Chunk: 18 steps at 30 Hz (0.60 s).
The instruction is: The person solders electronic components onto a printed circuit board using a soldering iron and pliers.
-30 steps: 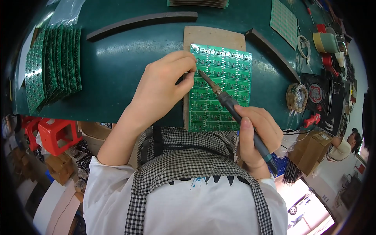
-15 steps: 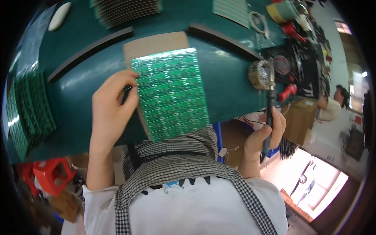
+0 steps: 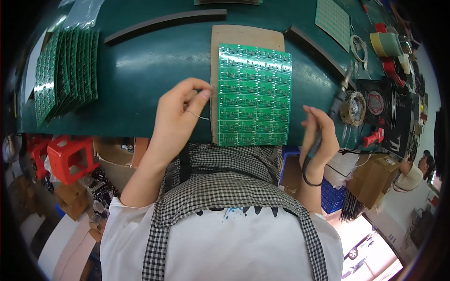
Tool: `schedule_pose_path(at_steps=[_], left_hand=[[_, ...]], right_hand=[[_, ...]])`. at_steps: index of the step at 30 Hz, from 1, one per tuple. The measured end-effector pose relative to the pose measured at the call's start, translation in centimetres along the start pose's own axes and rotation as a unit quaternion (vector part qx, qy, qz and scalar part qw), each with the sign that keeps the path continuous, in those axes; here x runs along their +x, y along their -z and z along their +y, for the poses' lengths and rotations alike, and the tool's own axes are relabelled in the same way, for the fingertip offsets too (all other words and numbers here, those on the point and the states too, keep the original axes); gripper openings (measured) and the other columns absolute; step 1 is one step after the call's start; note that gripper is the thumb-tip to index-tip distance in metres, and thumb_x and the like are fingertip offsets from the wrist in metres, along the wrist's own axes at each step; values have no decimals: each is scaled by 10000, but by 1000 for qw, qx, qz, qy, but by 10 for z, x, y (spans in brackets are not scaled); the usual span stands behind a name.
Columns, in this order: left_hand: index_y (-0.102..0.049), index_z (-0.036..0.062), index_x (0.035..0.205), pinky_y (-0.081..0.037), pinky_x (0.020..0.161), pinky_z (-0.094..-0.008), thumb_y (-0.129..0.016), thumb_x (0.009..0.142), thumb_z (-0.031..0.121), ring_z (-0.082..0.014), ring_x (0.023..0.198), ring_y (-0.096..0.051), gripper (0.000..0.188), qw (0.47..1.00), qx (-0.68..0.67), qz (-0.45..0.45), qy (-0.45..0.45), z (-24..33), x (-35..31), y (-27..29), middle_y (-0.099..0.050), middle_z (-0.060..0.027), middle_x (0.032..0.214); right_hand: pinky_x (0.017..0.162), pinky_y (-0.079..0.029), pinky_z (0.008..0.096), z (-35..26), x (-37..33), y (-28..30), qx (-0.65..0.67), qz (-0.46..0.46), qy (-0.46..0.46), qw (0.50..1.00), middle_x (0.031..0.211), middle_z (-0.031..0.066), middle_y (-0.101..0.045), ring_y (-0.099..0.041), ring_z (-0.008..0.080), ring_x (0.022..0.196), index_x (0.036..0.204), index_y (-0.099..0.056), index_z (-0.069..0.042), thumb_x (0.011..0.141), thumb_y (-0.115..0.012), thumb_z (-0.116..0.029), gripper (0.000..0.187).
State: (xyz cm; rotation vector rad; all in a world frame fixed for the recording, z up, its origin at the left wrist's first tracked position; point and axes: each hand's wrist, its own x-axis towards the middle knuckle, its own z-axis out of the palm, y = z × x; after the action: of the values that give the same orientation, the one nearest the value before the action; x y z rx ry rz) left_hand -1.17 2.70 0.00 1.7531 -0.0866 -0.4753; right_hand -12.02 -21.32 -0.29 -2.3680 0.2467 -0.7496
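A green panel of printed circuit boards [image 3: 255, 96] lies on a tan backing board [image 3: 248, 32] at the table's near edge. Just left of the panel, my left hand [image 3: 180, 110] pinches a thin strand of solder wire [image 3: 199, 115], whose end hangs below the thumb. To the panel's right, my right hand [image 3: 321, 136] holds a soldering iron [image 3: 336, 104] loosely, its metal end slanting up and right. The iron's cord loops below the hand. Neither hand touches the panel.
Stacked green circuit panels [image 3: 65, 75] stand at the left. Dark bars [image 3: 164, 24] lie beyond the backing board. At right are a tape roll [image 3: 352, 108], a red-handled tool [image 3: 373, 137] and a cardboard box [image 3: 375, 178]. A red stool [image 3: 70, 159] stands below left.
The view has shifted, so the table and panel sit farther right. My left hand has come off the panel's edge. The iron, upright before, now leans right.
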Motion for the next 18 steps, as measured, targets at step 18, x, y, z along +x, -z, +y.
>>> schedule_pose_path(at_steps=[18], left_hand=[[-594,-8,938,-305,492,-196,-675,791,26,-27,513,-316,172,998,39,-20,-49,4,-10,-4,-559,2,676]], right_hand=[[745,-498,249,-30,-6,-17,160,19,-166,973,1002,126,-649,-630,144,836,1033,-507,-2,819,-625,59,252]])
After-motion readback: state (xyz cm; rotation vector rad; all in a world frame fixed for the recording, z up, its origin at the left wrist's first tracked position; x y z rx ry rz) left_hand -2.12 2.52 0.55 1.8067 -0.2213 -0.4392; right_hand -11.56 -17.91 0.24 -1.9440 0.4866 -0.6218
